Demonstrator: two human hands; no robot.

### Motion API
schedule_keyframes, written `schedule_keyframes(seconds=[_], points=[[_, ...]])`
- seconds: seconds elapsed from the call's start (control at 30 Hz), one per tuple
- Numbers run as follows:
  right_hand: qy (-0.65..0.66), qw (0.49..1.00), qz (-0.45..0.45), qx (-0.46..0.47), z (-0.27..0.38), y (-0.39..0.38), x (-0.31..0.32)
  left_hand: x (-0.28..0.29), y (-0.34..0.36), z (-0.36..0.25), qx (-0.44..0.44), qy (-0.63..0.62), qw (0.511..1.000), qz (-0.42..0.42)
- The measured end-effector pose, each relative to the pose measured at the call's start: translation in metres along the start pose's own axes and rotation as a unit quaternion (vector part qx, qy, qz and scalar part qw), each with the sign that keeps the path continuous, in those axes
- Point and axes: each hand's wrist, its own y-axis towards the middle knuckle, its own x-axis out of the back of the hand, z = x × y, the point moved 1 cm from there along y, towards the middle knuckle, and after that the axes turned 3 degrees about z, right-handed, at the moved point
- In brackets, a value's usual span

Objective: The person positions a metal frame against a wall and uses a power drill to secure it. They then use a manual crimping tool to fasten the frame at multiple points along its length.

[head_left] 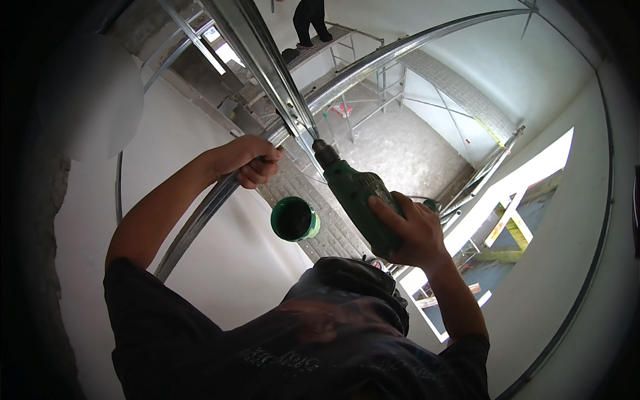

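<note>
My right hand grips a green power drill by its body, with the chuck pointing up and away from me. The bit's tip is at the crossing of two metal profiles; whether it touches the metal is hard to tell. My left hand is closed around the long metal profile that runs from lower left to upper right, just left of the crossing. The second metal profile comes down from the top and meets it there. Part of the joint is hidden behind the drill chuck.
Below my hands a green bucket stands on a perforated metal plank. Farther off, a person in dark trousers stands on a scaffold. A red-and-white bag lies on the floor. A window opening is at right.
</note>
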Motion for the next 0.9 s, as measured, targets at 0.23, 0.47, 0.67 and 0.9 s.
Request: schedule_keyframes(seconds=[0.23, 0.47, 0.67, 0.9], points=[[-0.008, 1.0, -0.009, 0.02, 0.006, 0.002, 0.006, 0.001, 0.0, 0.0, 0.0, 0.002, 1.0, 0.003], [-0.059, 0.997, 0.035, 0.034, 0.01, 0.011, 0.018, 0.0, 0.0, -0.001, 0.003, 0.006, 1.0, -0.006], [-0.101, 0.993, 0.001, 0.062, 0.009, 0.012, 0.011, 0.001, 0.001, 0.001, -0.002, -0.007, 1.0, 0.006], [-0.119, 0.991, -0.001, 0.06, 0.01, 0.031, 0.007, -0.004, 0.001, -0.001, -0.009, 0.009, 1.0, 0.016]])
